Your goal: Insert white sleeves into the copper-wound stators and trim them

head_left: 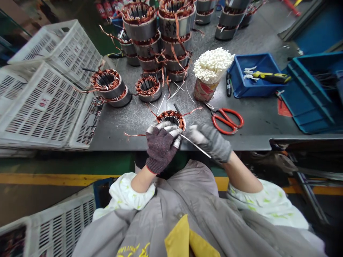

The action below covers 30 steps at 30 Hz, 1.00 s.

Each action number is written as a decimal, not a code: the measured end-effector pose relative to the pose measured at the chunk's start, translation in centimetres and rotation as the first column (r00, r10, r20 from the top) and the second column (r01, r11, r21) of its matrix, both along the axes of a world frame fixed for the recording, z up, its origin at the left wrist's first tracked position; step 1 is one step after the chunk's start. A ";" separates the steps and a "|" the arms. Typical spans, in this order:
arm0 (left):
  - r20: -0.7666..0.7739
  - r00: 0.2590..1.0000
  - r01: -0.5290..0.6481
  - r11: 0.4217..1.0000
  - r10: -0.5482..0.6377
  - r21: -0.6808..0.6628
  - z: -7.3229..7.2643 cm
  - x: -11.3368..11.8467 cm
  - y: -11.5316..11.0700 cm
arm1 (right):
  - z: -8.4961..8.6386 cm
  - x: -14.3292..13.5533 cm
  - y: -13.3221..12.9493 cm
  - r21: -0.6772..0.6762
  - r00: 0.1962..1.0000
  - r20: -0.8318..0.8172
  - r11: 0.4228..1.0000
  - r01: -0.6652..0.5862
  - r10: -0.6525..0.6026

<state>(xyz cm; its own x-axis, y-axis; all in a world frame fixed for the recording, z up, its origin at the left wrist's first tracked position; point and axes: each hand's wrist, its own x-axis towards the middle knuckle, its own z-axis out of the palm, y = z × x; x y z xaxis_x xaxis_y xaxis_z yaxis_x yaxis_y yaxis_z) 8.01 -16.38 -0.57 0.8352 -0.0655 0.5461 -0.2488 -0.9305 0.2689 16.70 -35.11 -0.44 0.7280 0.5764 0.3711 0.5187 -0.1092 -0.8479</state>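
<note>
Copper-wound ring sits near the front edge of the bench, left hand laid over its near side, right hand blurred by the white strip, can't tell either grip.

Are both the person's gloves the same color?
No, the left hand is gloved mostly in dark purple, while the right hand is gloved mostly in grey.

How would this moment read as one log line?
left hand: on copper-wound ring | right hand: beside ring, blurred | white strip: end near left hand | scissors: on table
</note>
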 end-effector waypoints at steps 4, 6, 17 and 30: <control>-0.018 0.999 -0.029 0.999 0.029 0.016 -0.5 -0.7 0.6 | -0.5 0.6 1.2 -0.035 0.963 -0.195 0.980 -0.197 0.186; 0.017 0.998 -0.054 0.998 0.054 0.015 -0.9 -0.9 0.9 | -0.9 0.1 1.5 0.105 0.888 -0.402 0.974 -0.199 0.225; -0.017 0.998 0.065 0.998 -0.065 0.020 -0.5 -1.4 -0.2 | 0.5 -1.6 1.3 0.143 0.886 -0.460 0.990 -0.002 0.068; -0.099 0.990 0.117 0.964 -0.096 0.238 1.5 -2.0 2.3 | -2.5 -1.9 0.8 -0.099 0.994 0.061 0.990 0.100 -0.094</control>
